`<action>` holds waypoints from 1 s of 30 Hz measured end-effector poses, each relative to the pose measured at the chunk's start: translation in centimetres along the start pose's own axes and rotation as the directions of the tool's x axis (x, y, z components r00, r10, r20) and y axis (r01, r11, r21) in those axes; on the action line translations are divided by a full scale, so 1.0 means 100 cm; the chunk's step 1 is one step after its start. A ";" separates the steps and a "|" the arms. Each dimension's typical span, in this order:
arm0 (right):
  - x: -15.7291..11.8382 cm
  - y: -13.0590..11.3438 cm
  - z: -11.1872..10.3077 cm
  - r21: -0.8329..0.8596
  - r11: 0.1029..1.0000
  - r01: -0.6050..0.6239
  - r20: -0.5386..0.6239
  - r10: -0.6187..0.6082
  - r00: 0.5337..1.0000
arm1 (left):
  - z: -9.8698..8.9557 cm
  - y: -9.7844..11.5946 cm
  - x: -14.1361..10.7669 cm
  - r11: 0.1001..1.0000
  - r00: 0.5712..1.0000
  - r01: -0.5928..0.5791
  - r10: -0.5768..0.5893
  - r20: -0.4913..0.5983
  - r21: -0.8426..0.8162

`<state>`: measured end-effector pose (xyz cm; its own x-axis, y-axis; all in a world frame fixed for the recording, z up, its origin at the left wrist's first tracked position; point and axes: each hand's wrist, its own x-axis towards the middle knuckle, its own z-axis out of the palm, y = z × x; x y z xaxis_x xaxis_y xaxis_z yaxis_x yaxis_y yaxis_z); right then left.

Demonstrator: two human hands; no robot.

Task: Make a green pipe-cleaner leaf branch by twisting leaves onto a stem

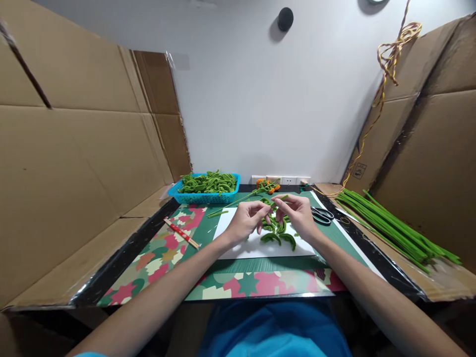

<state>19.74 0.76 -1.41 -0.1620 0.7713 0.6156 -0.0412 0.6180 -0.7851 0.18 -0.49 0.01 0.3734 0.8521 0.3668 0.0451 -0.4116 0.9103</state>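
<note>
My left hand and my right hand meet over a white sheet of paper. A short green pipe cleaner piece is pinched between the fingertips of both. Beneath them, several curled, leaf-like green pipe cleaner pieces lie on the paper, partly covered by my fingers. Just beyond my right hand rest dark-handled scissors, their blades mostly hidden. Behind my hands lies a bunch of orange pipe cleaner flowers with a long green stem.
A blue basket heaped with curled green pieces stands at the back left. Red-wrapped chopsticks lie on the patterned mat. Long green pipe cleaners are bundled at the right. Cardboard walls enclose both sides; yellow cord hangs right.
</note>
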 end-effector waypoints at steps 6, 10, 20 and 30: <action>-0.004 0.010 0.004 -0.136 0.990 0.047 0.043 -0.041 0.998 | 0.004 -0.001 -0.002 0.999 0.998 0.045 -0.045 0.038 0.014; -0.006 0.017 -0.002 -0.317 0.935 0.160 0.084 -0.140 0.987 | 0.004 -0.003 -0.002 0.998 0.997 0.057 -0.059 0.045 0.029; -0.005 0.021 -0.011 -0.526 0.781 0.337 0.312 -0.192 0.931 | -0.005 -0.010 0.000 0.989 0.999 0.019 -0.026 0.044 0.149; -0.001 0.014 -0.012 -0.489 0.804 0.338 0.419 -0.124 0.899 | -0.010 -0.011 -0.004 0.919 0.998 -0.047 0.061 -0.023 0.391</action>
<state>20.84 1.72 -2.52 -0.5541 0.5532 0.6220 0.3938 0.8325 -0.3897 -0.99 -0.05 -0.96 0.3542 0.8327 0.4256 0.3861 -0.5447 0.7445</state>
